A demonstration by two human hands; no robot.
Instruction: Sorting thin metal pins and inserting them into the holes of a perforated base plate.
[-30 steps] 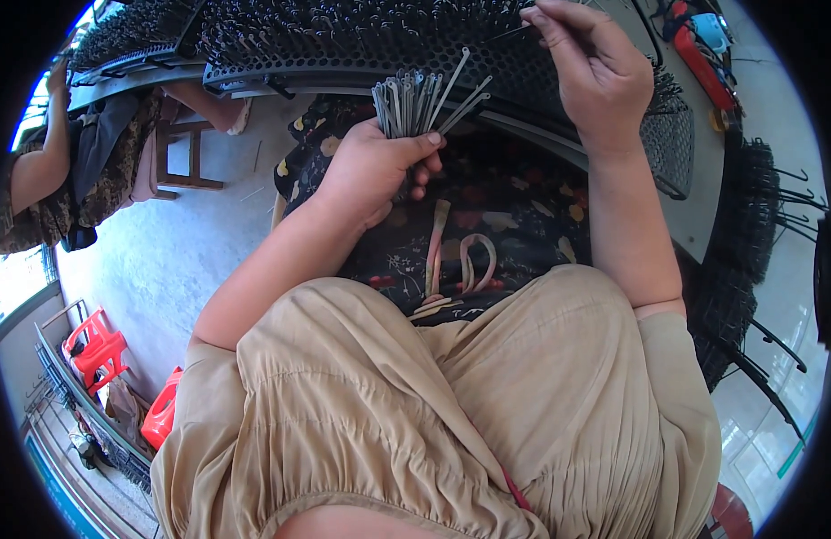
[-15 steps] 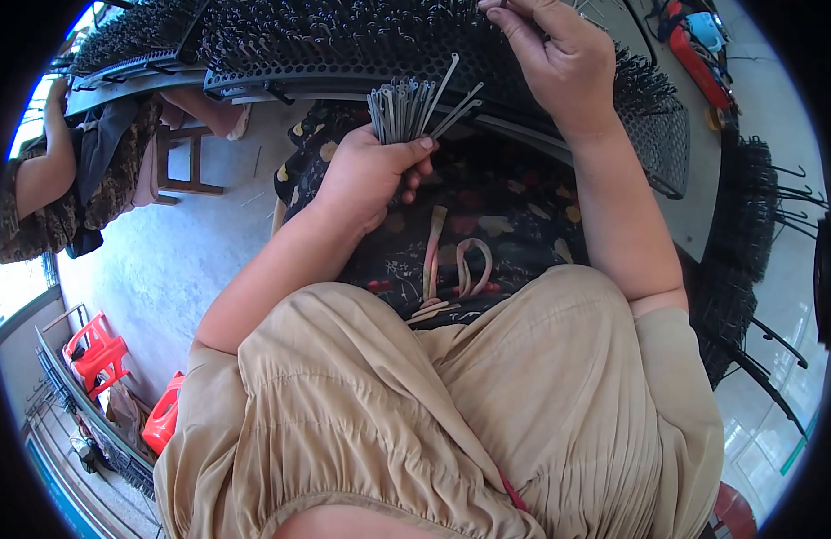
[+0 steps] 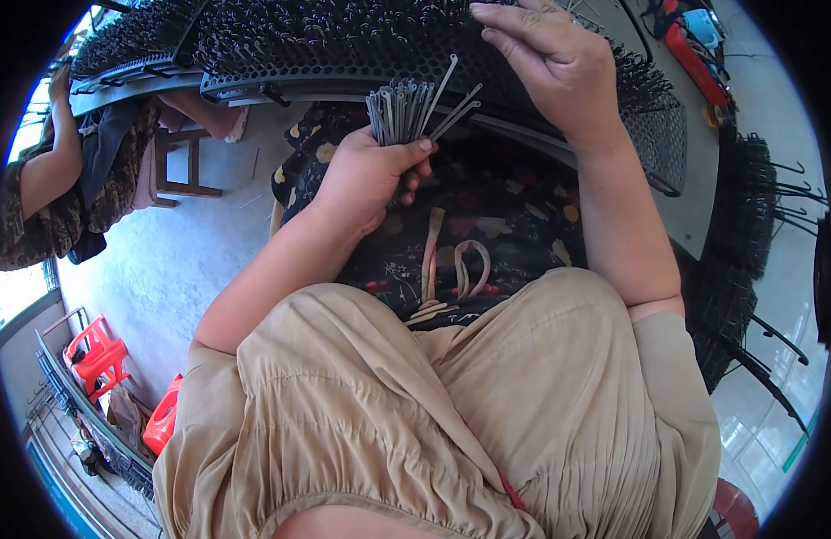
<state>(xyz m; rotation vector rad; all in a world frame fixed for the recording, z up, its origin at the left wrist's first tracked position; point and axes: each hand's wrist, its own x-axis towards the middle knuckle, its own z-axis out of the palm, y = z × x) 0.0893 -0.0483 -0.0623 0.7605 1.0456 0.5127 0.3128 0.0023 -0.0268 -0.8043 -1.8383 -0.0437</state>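
My left hand is wrapped round a bundle of thin grey metal strips with small holes at their tips. Most of them stand upright and close together; a few lean out to the right. Up at the far side, my right hand is over the long black perforated tray. Its fingers reach left with the thumb apart from them, and nothing shows between them. Dense dark hooked metal pieces fill the tray in front of both hands.
A dark floral cloth covers my lap, with a looped fabric band on it. At the left, another person's arm is near the rack. Red plastic chairs stand lower left. Black hooked pieces hang at the right.
My right hand's fingers have spread from a pinch and stretched left over the tray. My left hand and its bundle stay almost in place. The other person's arm has shifted slightly.
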